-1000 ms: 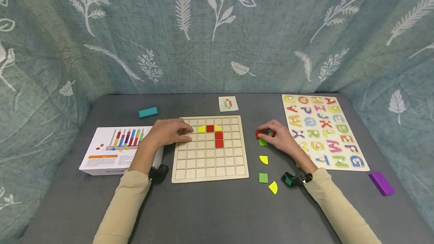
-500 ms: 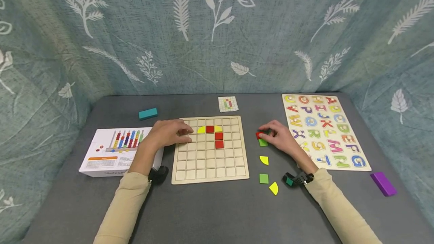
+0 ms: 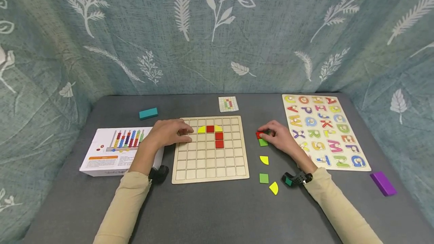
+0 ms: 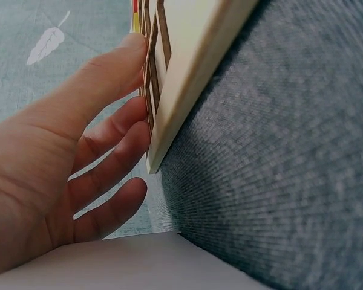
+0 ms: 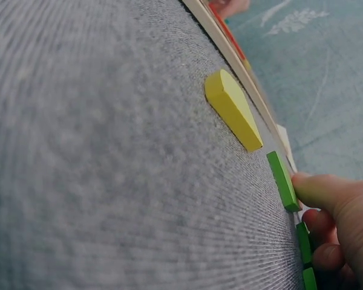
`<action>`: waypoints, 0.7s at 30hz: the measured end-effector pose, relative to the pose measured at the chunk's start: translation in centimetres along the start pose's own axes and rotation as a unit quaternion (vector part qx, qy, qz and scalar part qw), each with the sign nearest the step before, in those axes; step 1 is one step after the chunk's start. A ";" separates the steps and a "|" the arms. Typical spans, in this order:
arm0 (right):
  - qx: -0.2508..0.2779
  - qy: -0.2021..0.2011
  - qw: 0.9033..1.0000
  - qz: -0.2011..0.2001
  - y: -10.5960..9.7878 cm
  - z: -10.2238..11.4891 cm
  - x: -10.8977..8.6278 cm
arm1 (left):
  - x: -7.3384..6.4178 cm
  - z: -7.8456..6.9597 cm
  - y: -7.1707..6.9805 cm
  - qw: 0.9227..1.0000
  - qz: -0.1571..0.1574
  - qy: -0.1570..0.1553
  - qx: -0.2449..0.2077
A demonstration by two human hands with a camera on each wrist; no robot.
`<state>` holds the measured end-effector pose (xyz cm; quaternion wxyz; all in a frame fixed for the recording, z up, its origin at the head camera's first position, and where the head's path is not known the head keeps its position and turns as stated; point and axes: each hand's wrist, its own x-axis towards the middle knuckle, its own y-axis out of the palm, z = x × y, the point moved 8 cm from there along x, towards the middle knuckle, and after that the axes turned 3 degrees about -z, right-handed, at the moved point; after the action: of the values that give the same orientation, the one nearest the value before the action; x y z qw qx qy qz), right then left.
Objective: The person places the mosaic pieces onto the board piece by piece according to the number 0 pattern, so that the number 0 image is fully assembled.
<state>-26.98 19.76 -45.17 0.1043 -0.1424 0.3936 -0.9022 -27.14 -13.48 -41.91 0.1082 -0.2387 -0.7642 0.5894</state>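
Mid-frame in the head view, board point(image 3: 200, 154) lies flat on grey table point(image 3: 203, 214). Left hand point(image 3: 166, 133) is at its left edge, thumb and fingers apart, loosely bent, tips over the grid. Upper part of the grid: left yellow quarter point(image 3: 201, 129), top red tile point(image 3: 210, 128), right yellow quarter point(image 3: 218, 128) in a row, two lower red tiles point(image 3: 219, 136) below the last. Right of center, right hand point(image 3: 280, 138) bends thumb and fingers at loose red tile point(image 3: 259, 134), just beside green tile point(image 3: 263, 142); cannot tell if they pinch it. Below: loose yellow quarters point(image 3: 264, 160), second green tile point(image 3: 263, 178). Card point(image 3: 228, 104) beyond board; letter board point(image 3: 321, 133) at right, purple block point(image 3: 383, 183) near its lower-right corner; teal block point(image 3: 148, 113) upper left; box point(image 3: 116, 153) at left, partly behind left arm.
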 end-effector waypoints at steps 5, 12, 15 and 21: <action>-0.002 -0.001 1.000 -0.007 0.0 0.2 0.0 | 0.0 0.0 0.1 1.000 -0.001 0.000 0.003; -0.006 -0.008 1.000 -0.011 -0.1 0.2 -0.1 | 0.0 0.1 0.3 1.000 -0.001 -0.001 0.002; 0.000 -0.005 1.000 -0.010 -0.1 0.1 -0.1 | 0.1 0.2 0.2 1.000 -0.002 -0.001 0.003; 0.016 -0.013 1.000 -0.010 -0.2 0.1 -0.2 | 0.1 0.2 0.3 1.000 0.002 -0.004 0.000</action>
<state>-26.75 19.85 -45.02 0.1025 -0.1567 0.3761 -0.9074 -27.29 -13.53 -42.27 0.1041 -0.2379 -0.7639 0.5908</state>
